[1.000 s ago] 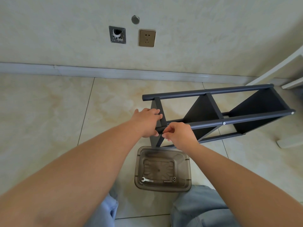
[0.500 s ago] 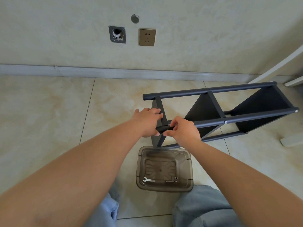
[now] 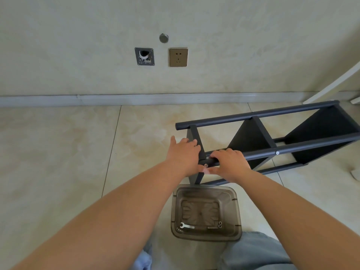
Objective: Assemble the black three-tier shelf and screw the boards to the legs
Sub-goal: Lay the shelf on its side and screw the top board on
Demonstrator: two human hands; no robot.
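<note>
Black shelf (image 3: 272,141) lies on its side on a floor (image 3: 58,152) of pale, glossy marbled tiles with thin dark grout lines, its round legs running from the middle of the view off toward the right edge and its three boards standing on edge between them. Behind it a grey baseboard (image 3: 97,99) runs along the foot of a cream plaster wall (image 3: 78,36), which carries a bronze socket (image 3: 178,57), an open metal wall box (image 3: 144,56) with white cable showing inside, and a small round grey cap (image 3: 163,38) above them. A white slanted frame (image 3: 335,80) leans in at the far right. Nearest the person, a smoky translucent plastic bin (image 3: 206,213) sits on the floor just below the shelf's near end, touching or nearly touching the lowest leg; in its bottom lie a small silver wrench (image 3: 186,226), what seem to be two small dark washers or nuts (image 3: 220,224), and a thin bar too faint to identify. The left hand (image 3: 184,152) wraps its fingers round the end board beside the near leg, holding it. The right hand (image 3: 229,162) curls over the near leg (image 3: 311,145), gripping it, with its thumb reaching toward a silver screw (image 3: 205,165) at the joint between the two hands. Blue trouser knees (image 3: 253,252) show at the bottom.
</note>
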